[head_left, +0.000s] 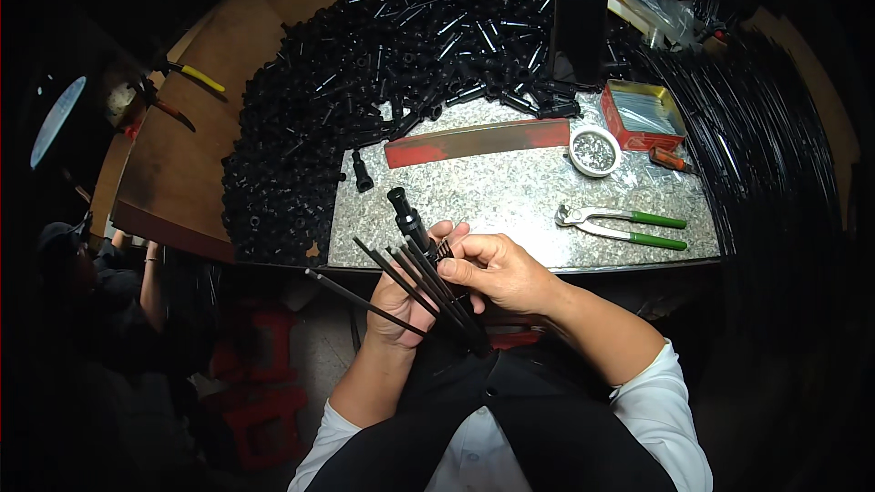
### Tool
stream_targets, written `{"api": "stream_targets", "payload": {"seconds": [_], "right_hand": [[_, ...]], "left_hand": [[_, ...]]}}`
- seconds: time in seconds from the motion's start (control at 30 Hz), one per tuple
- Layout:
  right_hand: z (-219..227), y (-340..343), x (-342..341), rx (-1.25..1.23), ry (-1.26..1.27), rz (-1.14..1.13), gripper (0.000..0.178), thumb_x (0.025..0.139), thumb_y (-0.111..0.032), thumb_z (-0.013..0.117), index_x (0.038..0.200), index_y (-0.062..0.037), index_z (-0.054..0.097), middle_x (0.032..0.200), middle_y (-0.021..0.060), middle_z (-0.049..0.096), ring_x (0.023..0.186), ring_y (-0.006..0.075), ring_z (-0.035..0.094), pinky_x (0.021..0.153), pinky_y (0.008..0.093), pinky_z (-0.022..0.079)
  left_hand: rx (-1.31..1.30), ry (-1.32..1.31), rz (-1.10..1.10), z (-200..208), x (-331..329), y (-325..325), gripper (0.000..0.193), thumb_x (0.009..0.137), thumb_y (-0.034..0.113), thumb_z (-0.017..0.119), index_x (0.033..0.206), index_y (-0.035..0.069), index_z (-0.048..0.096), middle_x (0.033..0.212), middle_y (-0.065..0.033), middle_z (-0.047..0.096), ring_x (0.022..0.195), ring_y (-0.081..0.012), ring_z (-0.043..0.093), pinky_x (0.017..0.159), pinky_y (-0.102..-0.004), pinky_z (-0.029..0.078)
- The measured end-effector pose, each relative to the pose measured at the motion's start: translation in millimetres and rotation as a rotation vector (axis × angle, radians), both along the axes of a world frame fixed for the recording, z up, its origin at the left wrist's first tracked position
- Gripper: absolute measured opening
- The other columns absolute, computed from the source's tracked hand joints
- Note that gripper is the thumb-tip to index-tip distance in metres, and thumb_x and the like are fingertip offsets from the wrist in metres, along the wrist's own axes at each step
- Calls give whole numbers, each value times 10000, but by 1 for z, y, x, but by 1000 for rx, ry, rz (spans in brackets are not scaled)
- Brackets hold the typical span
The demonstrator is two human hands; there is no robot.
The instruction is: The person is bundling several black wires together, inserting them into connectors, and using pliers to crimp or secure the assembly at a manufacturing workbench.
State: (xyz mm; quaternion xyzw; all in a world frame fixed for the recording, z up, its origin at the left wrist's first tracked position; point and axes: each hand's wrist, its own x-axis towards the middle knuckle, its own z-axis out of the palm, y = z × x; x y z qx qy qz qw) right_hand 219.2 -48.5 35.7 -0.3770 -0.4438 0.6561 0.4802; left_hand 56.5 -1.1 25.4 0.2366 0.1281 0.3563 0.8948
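Just in front of my body, beyond the lower edge of the table, my left hand [398, 302] is closed around a black tubular plastic fitting [412, 226] with a stepped neck. Several thin black rods [415, 284] fan out from it toward me and to the left; it looks like an umbrella runner with ribs. My right hand [497, 271] meets it from the right, thumb and fingers pinched at the fitting's ribbed collar. What the right fingertips grip is partly hidden. A similar black fitting [362, 170] stands alone on the speckled tabletop [437, 205].
A big heap of black fittings [365, 64] covers the back and left. Beyond the board lie a dark phone [578, 32], a red tin [638, 137] of thin pins and a white cup [594, 151]. Green-handled pincers [620, 223] and long black rods [756, 128] are at right. A red-brown bar [477, 142] crosses the middle.
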Motion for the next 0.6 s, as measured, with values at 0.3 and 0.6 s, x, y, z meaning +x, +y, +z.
{"api": "stream_targets", "payload": {"seconds": [0.3, 0.6], "right_hand": [[-8, 5, -6, 63, 82, 11, 292, 937, -305, 599, 767, -76, 536, 606, -35, 493, 459, 48, 471, 411, 185, 366], [-6, 8, -11, 70, 37, 24, 267, 941, -302, 592, 799, -86, 526, 591, -38, 492, 436, 42, 448, 397, 192, 339]], "left_hand": [[131, -4, -46, -1, -4, 1, 556, 881, 157, 610, 1355, -40, 397, 1462, -226, 322, 1125, -332, 567, 813, -454, 557], [151, -18, -64, -7, -7, 8, 617, 896, 197, 606, 1374, -90, 342, 1492, -230, 264, 1331, -321, 380, 1062, -420, 386]]}}
